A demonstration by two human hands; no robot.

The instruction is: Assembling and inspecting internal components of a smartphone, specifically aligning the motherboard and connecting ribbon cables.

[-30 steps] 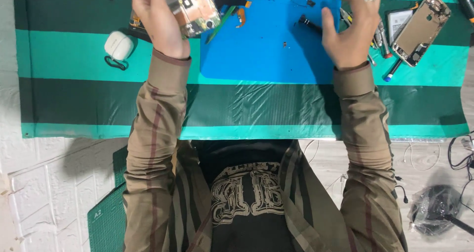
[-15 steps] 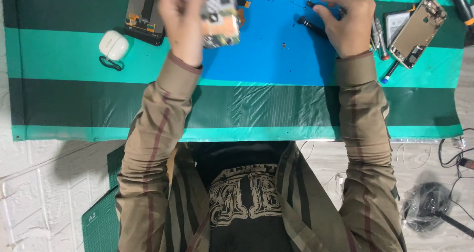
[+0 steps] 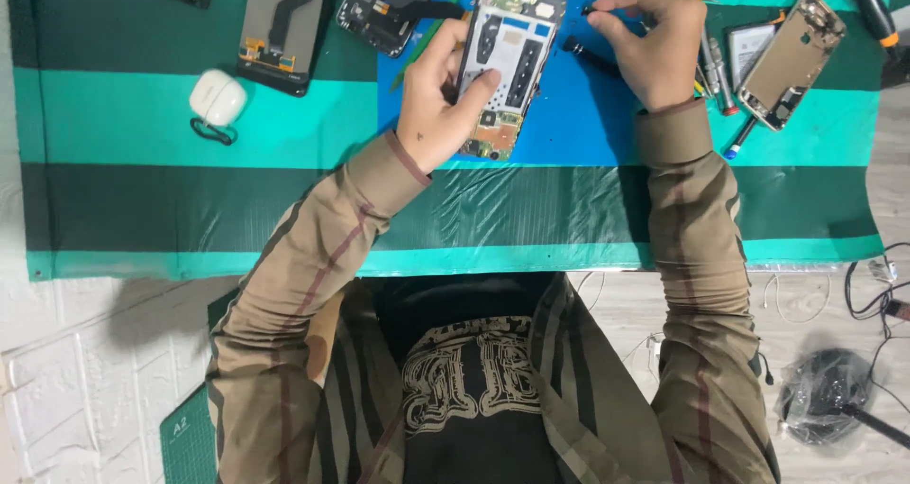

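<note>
My left hand (image 3: 438,100) grips an opened phone (image 3: 512,62) with its inner boards showing, held over the blue work mat (image 3: 559,133). My right hand (image 3: 654,43) is closed around the top of a thin black screwdriver (image 3: 592,55), at the phone's upper right corner. The tool's black shaft lies slanted just right of the phone.
A white earbud case (image 3: 217,97) sits on the green striped cloth (image 3: 190,219) at left. Phone screens (image 3: 284,29) and a dark panel (image 3: 384,10) lie at the back. A gold phone frame (image 3: 791,59), a battery (image 3: 749,43) and several tools (image 3: 716,67) lie at right. Cables (image 3: 877,290) trail on the floor.
My left hand brought the opened phone down and to the right onto the blue mat. My right hand moved left to the phone's corner with the tool.
</note>
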